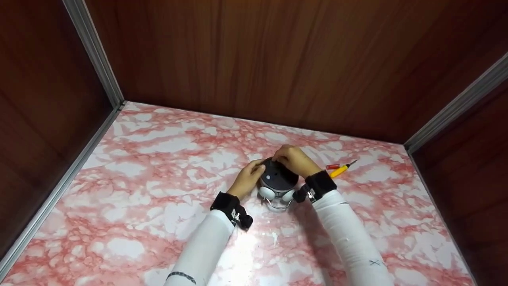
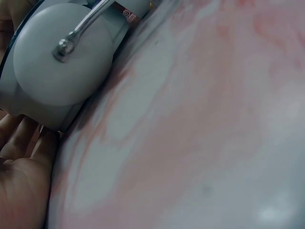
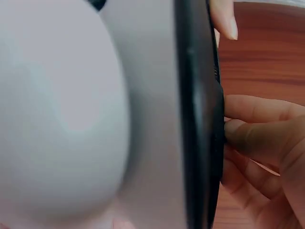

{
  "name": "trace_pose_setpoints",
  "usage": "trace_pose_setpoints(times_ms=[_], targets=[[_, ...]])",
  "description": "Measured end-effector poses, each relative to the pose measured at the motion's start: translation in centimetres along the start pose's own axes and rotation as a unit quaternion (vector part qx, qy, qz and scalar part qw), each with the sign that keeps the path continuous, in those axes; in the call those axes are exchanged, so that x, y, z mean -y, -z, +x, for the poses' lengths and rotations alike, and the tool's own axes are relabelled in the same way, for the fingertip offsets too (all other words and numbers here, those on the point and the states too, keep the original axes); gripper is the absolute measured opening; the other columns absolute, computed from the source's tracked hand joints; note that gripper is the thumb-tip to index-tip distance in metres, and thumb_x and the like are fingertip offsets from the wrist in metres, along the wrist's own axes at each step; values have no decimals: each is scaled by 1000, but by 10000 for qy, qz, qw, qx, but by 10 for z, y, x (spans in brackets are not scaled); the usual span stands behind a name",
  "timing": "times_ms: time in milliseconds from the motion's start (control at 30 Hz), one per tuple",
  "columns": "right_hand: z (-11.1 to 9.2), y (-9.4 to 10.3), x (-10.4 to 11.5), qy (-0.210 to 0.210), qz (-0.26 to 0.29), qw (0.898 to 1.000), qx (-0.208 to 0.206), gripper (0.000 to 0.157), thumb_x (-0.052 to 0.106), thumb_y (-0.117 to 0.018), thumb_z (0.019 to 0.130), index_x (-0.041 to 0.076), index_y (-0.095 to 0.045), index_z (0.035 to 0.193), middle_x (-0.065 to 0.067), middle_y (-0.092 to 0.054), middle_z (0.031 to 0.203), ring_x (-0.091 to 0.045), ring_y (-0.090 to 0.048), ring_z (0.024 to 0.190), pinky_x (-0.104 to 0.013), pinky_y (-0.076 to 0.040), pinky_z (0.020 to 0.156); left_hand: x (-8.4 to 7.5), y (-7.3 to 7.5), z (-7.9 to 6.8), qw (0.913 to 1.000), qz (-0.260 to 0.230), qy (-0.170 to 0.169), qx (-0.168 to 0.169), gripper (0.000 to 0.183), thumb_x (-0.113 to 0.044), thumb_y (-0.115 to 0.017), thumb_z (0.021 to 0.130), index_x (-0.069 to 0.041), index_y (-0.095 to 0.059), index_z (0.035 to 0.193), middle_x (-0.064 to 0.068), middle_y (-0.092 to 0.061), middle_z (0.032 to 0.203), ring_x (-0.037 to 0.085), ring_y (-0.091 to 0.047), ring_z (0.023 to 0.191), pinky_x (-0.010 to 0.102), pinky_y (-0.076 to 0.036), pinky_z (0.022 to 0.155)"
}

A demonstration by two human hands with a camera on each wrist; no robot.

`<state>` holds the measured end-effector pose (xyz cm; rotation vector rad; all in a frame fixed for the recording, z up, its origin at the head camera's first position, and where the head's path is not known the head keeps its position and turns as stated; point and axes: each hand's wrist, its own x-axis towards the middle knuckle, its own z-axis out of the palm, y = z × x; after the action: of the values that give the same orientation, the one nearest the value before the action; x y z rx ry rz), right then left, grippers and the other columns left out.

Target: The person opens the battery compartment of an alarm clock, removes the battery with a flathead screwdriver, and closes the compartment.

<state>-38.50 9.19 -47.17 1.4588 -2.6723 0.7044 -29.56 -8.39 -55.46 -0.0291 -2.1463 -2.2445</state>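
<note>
A white device (image 1: 274, 183) with a round black face stands on the marbled table, the face turned up. Two white rounded pods (image 2: 62, 55) and a bent metal rod (image 2: 90, 21) are at its near side. My left hand (image 1: 249, 176) grips its left side, the thumb over the rim and the fingers bent against the lower edge. At the far part of the black face (image 3: 202, 124), my right hand (image 1: 297, 161) pinches a small raised part with thumb and fingertips. That part is mostly hidden by the fingers.
A yellow screwdriver (image 1: 339, 171) and a short red piece (image 1: 332, 166) lie on the table (image 1: 166, 167) just right of the right hand. Dark wood panels (image 1: 254, 59) with metal corner strips (image 1: 99, 55) wall the table at the back and both sides.
</note>
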Motion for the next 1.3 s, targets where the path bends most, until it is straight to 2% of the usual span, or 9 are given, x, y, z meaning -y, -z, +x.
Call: trace_pose_setpoints(times_ms=[200, 367, 500, 600, 667, 833, 967, 1100, 1300], targets=[[-3, -5, 1, 250, -187, 9989, -336, 14, -8, -67, 92, -1, -79, 93, -15, -66, 90, -29, -66, 87, -41, -59, 79, 2, 2, 1, 9998, 62, -140, 97, 41, -21, -54, 107, -4, -53, 145, 17, -61, 134, 31, -56, 128, 39, -42, 112], [-8, -10, 10, 27, -491, 9976, -497, 11, -7, -70, 90, -1, -79, 91, -14, -68, 84, -28, -68, 82, -41, -59, 75, 4, 2, 0, 9995, 187, -221, 113, 42, -22, -54, 107, -3, -54, 144, 18, -62, 134, 31, -56, 128, 40, -42, 112], [-18, -16, 24, -83, -1140, 9910, -692, 7, -2, -72, 89, -2, -78, 92, -14, -69, 83, -32, -68, 79, -45, -59, 74, 4, 2, -2, 9995, 256, -176, 112, 42, -23, -54, 107, -5, -54, 144, 17, -62, 135, 30, -56, 128, 40, -41, 113], [-26, -24, 32, -67, -1641, 9835, -758, 15, 9, -70, 93, -4, -76, 100, -17, -72, 90, -35, -68, 83, -48, -58, 77, 4, 1, -2, 9997, 146, -151, 89, 41, -22, -54, 107, -4, -54, 144, 18, -63, 133, 30, -57, 127, 39, -42, 112], [-32, -28, 36, -121, -1770, 9812, -764, 25, 17, -67, 97, -5, -75, 106, -20, -73, 99, -38, -69, 90, -50, -58, 82, 4, 1, -1, 9999, -54, -127, 79, 41, -20, -54, 107, -2, -54, 143, 19, -63, 132, 30, -57, 126, 38, -43, 111], [-40, -35, 43, -419, -1699, 9820, -708, 40, 29, -60, 102, -5, -71, 120, -25, -69, 120, -41, -65, 112, -52, -53, 97, 4, 0, 0, 9983, -572, 43, 94, 43, -18, -53, 107, 0, -50, 145, 20, -60, 134, 31, -56, 128, 35, -45, 111], [-43, -36, 46, -602, -1647, 9832, -516, 47, 33, -57, 103, -6, -66, 128, -26, -64, 130, -41, -60, 121, -51, -49, 105, 2, 1, 0, 9998, -160, 44, 86, 43, -22, -52, 107, -3, -51, 146, 19, -60, 135, 30, -56, 129, 36, -44, 111], [-45, -35, 47, -636, -1535, 9850, -467, 48, 32, -56, 105, -8, -64, 130, -27, -61, 133, -42, -58, 124, -52, -47, 107, 1, 2, 0, 9995, 278, -131, 115, 43, -25, -51, 108, -4, -51, 146, 19, -59, 139, 31, -55, 131, 40, -41, 114], [-52, -31, 39, -566, -1156, 9912, -300, 44, 26, -50, 107, -5, -60, 136, -24, -58, 140, -40, -53, 131, -50, -43, 111, 1, 1, 1, 9993, 275, -207, 159, 43, -23, -50, 108, -2, -51, 145, 21, -59, 137, 32, -55, 130, 41, -41, 113]])
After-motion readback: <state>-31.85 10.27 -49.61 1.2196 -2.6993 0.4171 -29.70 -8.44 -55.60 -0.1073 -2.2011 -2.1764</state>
